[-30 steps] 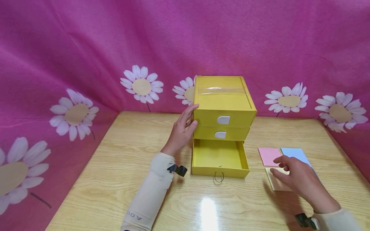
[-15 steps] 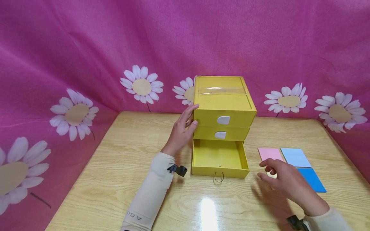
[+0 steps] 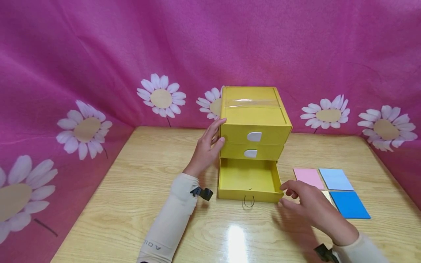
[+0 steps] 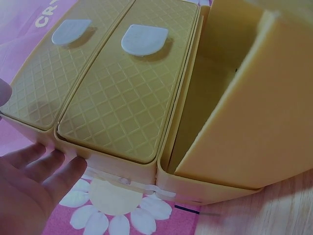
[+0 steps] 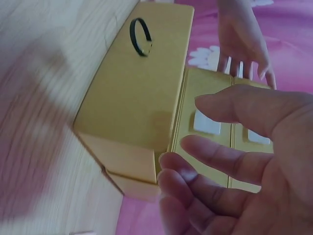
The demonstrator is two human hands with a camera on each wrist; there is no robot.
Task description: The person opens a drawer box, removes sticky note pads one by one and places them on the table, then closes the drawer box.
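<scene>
A yellow drawer unit point(image 3: 254, 114) stands on the table with its bottom drawer point(image 3: 231, 194) pulled out and nothing lying in it. The upper two drawers are closed and carry white tabs point(image 4: 145, 40). My left hand point(image 3: 204, 150) rests against the unit's left side, fingers extended. Beside the open drawer's right front corner is my right hand point(image 3: 310, 204), its fingers loosely bent around nothing, fingertips right at the corner. A dark ring pull point(image 5: 133, 33) sits on that drawer's front.
Right of the unit lie flat square paper pads: pink point(image 3: 307, 177), light blue point(image 3: 336, 179), blue point(image 3: 350, 205) and a cream one point(image 3: 327, 196) mostly hidden by my right hand. A pink flowered cloth point(image 3: 184, 44) surrounds the wooden table point(image 3: 144, 157) at the back and sides.
My right hand has moved left from over the pads to the open drawer's right corner, uncovering the blue pad. The left hand and the drawer unit have stayed put.
</scene>
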